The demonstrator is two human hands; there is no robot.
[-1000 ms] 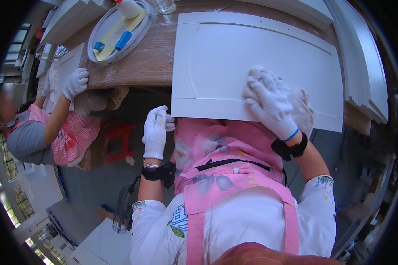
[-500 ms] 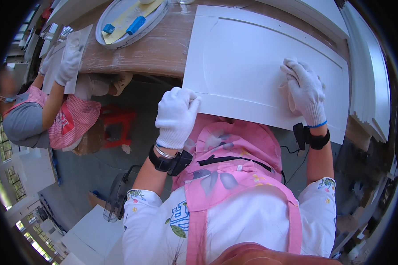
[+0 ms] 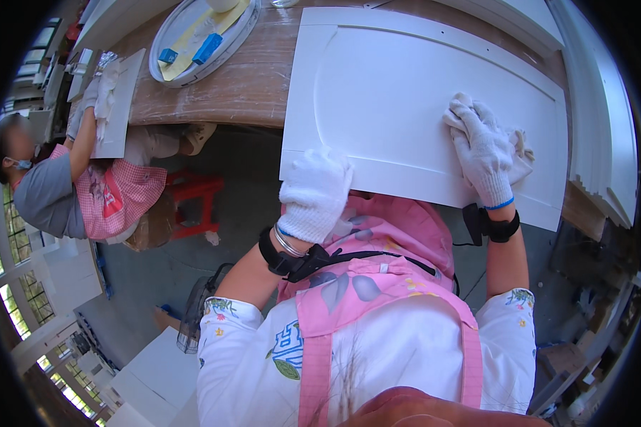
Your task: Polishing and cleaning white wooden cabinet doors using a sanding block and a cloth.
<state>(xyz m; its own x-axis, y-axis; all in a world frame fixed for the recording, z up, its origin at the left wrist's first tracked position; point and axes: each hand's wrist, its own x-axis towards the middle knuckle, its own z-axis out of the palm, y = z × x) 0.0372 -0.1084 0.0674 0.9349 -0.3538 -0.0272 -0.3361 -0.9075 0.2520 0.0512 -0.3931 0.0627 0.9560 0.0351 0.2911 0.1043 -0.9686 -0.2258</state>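
Since half a second ago my left hand (image 3: 313,193) has come up from below the bench to the near edge of the white panel (image 3: 406,99), at lower centre of the frame; its knit-gloved fingers curl over that edge, gripping it. My right hand (image 3: 481,151), also in a white knit glove, lies flat with fingers spread, pressing a crumpled white cloth (image 3: 514,146) onto the panel's smooth painted face at right of centre. The panel is rectangular with a routed inner frame, resting on the streaked wooden bench (image 3: 242,78). Farther off, upper left, an oval tray (image 3: 165,71) holds blue blocks, and another person's gloved hand (image 3: 98,91) rests on a smaller white board (image 3: 121,107).
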